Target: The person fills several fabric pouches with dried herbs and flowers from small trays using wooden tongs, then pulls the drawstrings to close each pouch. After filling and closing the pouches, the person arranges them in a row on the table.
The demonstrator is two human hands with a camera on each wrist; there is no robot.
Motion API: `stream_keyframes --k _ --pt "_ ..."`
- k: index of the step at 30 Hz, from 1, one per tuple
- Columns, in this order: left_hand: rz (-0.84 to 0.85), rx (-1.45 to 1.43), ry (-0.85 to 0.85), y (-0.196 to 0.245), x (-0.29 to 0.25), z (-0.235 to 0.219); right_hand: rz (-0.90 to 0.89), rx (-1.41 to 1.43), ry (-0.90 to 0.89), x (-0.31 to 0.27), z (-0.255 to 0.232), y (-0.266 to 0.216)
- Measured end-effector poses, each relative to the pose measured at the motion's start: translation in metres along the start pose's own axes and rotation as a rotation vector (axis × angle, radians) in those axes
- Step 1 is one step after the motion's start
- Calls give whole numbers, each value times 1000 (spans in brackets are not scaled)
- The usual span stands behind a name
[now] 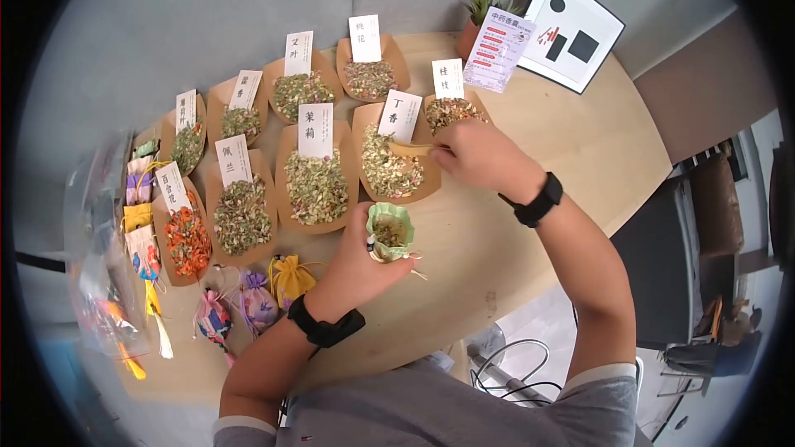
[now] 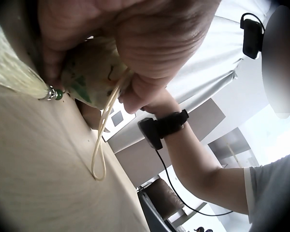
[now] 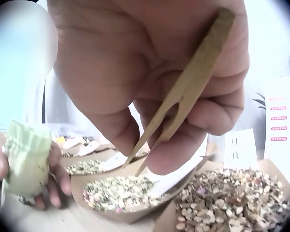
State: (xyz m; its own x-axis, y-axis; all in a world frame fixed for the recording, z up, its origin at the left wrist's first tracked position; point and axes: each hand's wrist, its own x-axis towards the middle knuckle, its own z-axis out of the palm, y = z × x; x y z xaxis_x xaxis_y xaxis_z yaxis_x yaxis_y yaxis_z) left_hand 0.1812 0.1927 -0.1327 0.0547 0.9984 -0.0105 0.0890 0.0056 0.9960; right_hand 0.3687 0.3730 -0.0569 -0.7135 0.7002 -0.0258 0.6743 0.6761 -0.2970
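Currently in hand: the person is scooping dried herbs for a small pouch.
Left hand: the left hand (image 1: pixel 352 269) is grasping the green sachet (image 1: pixel 389 230) upright near the middle of the table (image 1: pixel 580 149), its mouth standing open and partly filled.
Right hand: the right hand (image 1: pixel 476 153) is pinching a wooden scoop (image 1: pixel 411 149) over the tray of mixed herbs (image 1: pixel 389 167), towards the far edge.
Cord: the sachet's drawstring (image 2: pixel 102 145) is dangling onto the table.
Technique: keeping the scoop level and the sachet mouth directly beneath it looks advisable.
Risk: loose flakes are likely to spill if the mouth is sagging.
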Motion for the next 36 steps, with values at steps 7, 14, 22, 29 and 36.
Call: stream_keyframes --k 7,14,22,29,36 --pt "18 69 15 3 -2 -3 -80 32 -74 2 8 -3" --pt "-6 -25 6 2 0 0 -200 17 -78 -7 8 -5" --pt "4 -35 5 0 0 0 -285 -193 30 -8 19 -17" --pt "2 -19 5 0 0 0 -273 -115 67 -10 12 -12" --pt "20 -34 25 0 -1 1 -239 -90 88 -19 -21 -20"
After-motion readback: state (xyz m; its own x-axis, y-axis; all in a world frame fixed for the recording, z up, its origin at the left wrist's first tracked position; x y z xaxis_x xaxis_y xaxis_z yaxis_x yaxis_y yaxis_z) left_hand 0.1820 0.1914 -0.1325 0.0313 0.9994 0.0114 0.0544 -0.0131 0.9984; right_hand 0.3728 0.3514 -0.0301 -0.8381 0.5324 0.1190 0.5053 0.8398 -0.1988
